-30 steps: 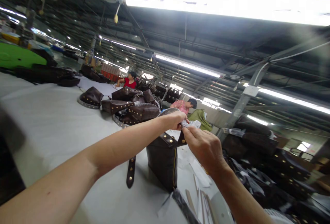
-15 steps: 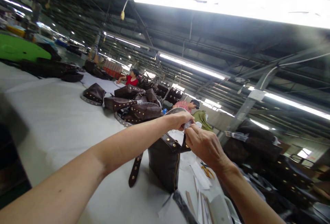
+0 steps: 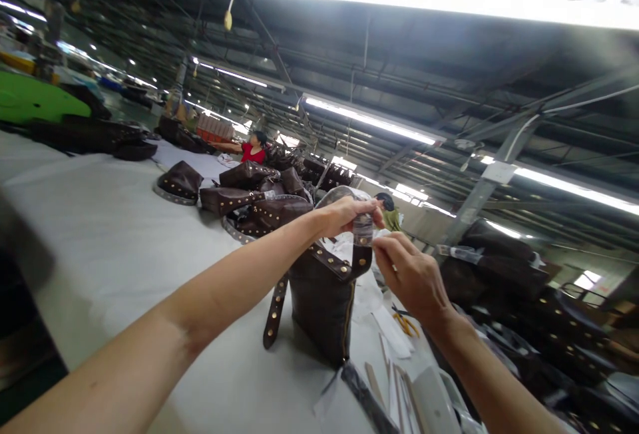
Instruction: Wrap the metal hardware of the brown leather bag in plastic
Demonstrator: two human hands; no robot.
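Note:
A dark brown studded handbag [image 3: 319, 311] stands upright on the white table, with a gold zip down its side. Its strap [image 3: 362, 259] rises from the top edge and is wrapped in clear plastic [image 3: 363, 229] higher up. My left hand [image 3: 347, 214] is closed round the plastic-wrapped part of the strap. Just right of the strap, my right hand [image 3: 412, 274] has its fingers curled in a pinch, tips close to the wrap's edge. Whatever those fingertips hold is too small to make out. A loose studded strap end [image 3: 275, 314] hangs on the bag's left side.
Several brown studded bags [image 3: 259, 204] lie behind on the white table [image 3: 100, 234]. Yellow-handled pliers [image 3: 407, 322] and thin strips [image 3: 394, 387] lie at the right. More dark bags [image 3: 544, 327] are piled beyond the table's right side. A person in red [image 3: 253, 149] is at the back.
My right hand has moved off the strap, slightly right, exposing the plastic wrap. The left hand still grips the strap. The bag appears a little further right in view.

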